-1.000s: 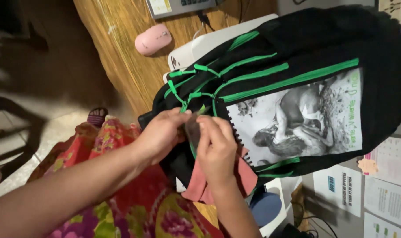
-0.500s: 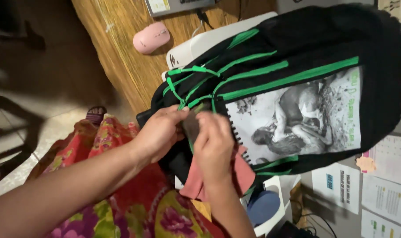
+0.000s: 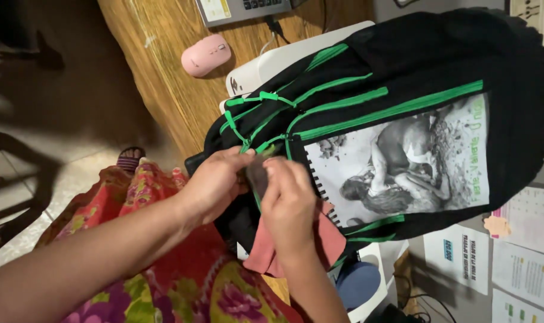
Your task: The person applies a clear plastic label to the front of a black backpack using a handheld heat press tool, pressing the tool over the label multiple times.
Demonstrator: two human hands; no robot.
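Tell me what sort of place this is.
Probably a home desk or small office corner. A wooden desk carries a pink computer mouse and the edge of a keyboard, and printed sheets hang on the wall beside the black and green backpack being handled.

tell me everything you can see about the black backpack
The black backpack is fabric with bright green zips and trim and a greyish picture panel on its front. It lies on its side across a white device on the wooden desk. The left hand and right hand pinch a small dark piece at its zip end, above a pink cloth.
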